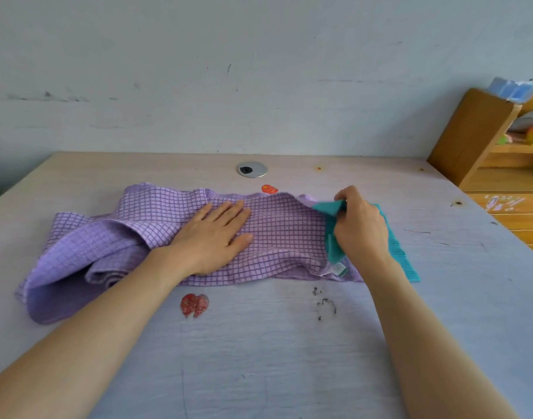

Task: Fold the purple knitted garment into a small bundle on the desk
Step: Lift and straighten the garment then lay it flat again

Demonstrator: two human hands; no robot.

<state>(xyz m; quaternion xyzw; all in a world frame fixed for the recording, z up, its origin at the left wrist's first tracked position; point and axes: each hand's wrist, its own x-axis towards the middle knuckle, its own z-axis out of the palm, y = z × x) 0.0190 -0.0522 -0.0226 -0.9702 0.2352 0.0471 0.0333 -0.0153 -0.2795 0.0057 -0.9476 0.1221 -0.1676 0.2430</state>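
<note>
The purple knitted garment, checked with darker lines, lies stretched left to right across the middle of the desk. Its left end is bunched in loose folds. A teal ribbed hem runs along its right end. My left hand rests flat, palm down, on the garment's middle with fingers spread. My right hand pinches the far corner of the teal hem and lifts it a little off the desk. A small label shows below that hand at the hem.
A round metal cable grommet sits in the desk behind the garment. Red stickers mark the desk surface near and far. A wooden shelf unit with small items stands at the right. A white wall runs behind the desk.
</note>
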